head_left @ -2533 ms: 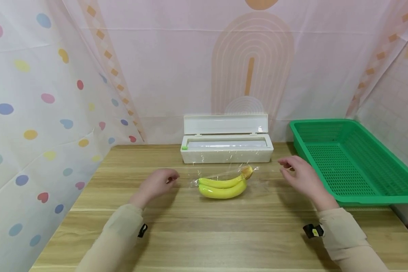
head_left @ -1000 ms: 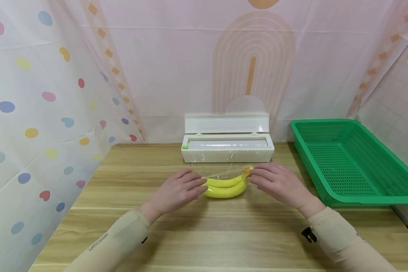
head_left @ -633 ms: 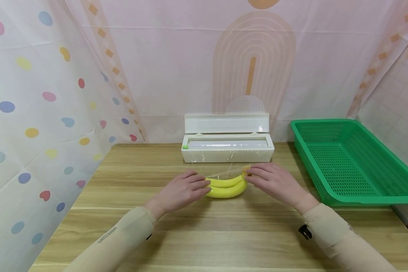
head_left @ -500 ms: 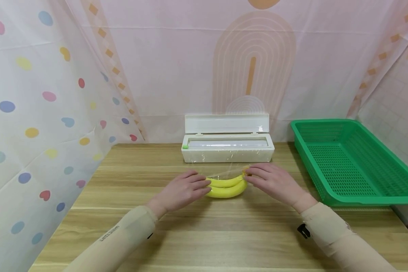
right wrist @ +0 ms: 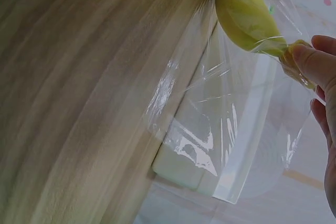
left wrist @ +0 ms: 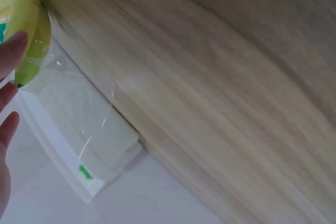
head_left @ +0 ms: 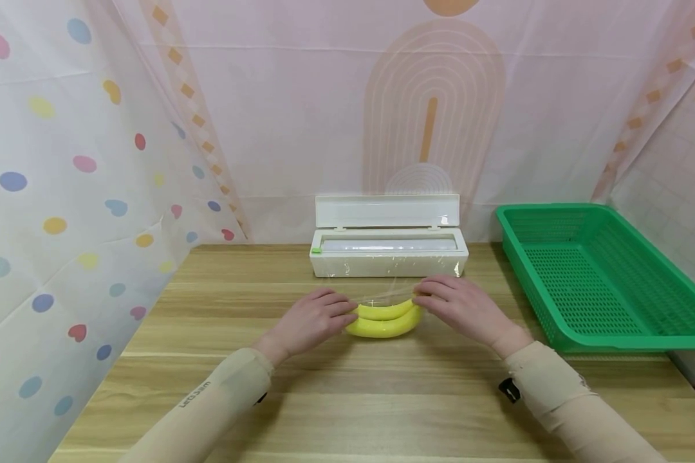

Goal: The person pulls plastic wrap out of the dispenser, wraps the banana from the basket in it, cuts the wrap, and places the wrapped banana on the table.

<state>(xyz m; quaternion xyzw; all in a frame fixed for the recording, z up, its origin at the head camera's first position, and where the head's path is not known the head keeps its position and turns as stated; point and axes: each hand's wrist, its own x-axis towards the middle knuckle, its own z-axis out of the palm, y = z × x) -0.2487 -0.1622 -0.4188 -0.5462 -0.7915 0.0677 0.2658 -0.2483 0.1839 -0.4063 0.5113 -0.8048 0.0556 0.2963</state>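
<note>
Centrally, a pair of yellow bananas [head_left: 384,323] covered by clear film [right wrist: 197,116] lies on or just above a wood-grain bench [head_left: 347,411], in front of an open white box [head_left: 389,264]; the person's left hand [head_left: 313,320] pinches the tip end between thumb and fingers, and the right hand [head_left: 464,306] grips the brown stem [right wrist: 288,61] through the film. Judging by looks, the bananas should be light and fairly firm, easily bruised if real; the loose film, thin and clingy, may slide or crease under fingers; the stem and the tips seem the surest holds.
</note>
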